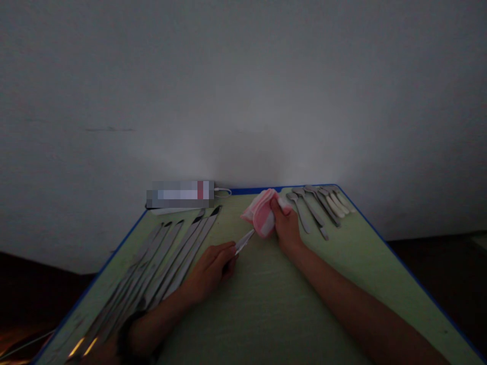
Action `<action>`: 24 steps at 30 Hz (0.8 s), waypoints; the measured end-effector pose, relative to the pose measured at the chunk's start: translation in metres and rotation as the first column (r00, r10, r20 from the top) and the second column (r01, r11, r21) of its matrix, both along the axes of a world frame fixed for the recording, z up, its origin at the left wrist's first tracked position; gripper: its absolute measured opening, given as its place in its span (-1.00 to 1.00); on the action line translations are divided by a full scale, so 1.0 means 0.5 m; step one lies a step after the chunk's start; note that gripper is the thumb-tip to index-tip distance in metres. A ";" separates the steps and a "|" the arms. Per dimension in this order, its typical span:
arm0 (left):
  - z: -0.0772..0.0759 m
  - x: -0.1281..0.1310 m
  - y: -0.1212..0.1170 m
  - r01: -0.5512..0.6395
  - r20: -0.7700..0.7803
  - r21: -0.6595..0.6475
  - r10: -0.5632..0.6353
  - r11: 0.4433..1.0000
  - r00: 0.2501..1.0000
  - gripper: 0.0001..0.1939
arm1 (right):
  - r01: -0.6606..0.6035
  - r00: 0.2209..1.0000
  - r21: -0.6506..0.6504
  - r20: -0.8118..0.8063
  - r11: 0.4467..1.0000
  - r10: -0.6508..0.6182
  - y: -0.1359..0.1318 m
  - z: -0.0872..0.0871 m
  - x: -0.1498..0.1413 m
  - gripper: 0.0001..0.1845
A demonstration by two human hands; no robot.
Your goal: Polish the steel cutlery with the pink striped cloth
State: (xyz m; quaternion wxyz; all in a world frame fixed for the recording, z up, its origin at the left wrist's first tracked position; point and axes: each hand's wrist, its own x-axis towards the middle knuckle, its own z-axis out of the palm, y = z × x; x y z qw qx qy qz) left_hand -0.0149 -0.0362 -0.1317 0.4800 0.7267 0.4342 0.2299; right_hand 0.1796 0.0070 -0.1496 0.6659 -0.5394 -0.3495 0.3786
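My left hand is closed on the pale handle of a piece of cutlery. The cutlery's far end goes into a pink and white cloth, so its kind stays hidden. My right hand grips this cloth, fingers bunched round it above the table. Just beyond the right hand lie several metal spoons side by side, some with whitish handles. To the left of my left hand, several long table knives rest in a slanting row, partly covered by my forearm.
The pale green table has a blue edge and stands against a grey wall. At its back left is a blurred-out box-like object with a white cable. A dark band circles my left wrist.
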 end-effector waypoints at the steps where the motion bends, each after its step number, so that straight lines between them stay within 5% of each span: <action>1: 0.003 0.002 -0.002 0.015 -0.012 0.005 -0.014 1.000 1.000 -0.60 | -0.006 0.999 -0.006 -0.035 1.000 0.006 -0.001 -0.004 -0.005 -0.57; 12: 0.008 0.019 -0.022 0.188 -0.264 0.211 -0.130 0.959 0.956 -0.70 | -0.129 0.960 -0.100 -0.260 0.987 0.100 -0.042 -0.010 -0.065 -0.53; 18: 0.012 0.027 -0.017 0.176 -0.275 0.210 -0.114 0.962 0.955 -0.72 | -0.232 0.960 -0.057 -0.176 0.971 0.219 -0.059 -0.016 -0.082 -0.56; 24: 0.020 0.027 -0.019 0.164 -0.205 0.161 -0.129 0.973 0.970 -0.68 | -0.222 0.875 -0.020 -0.445 0.975 0.191 -0.040 -0.007 -0.076 -0.59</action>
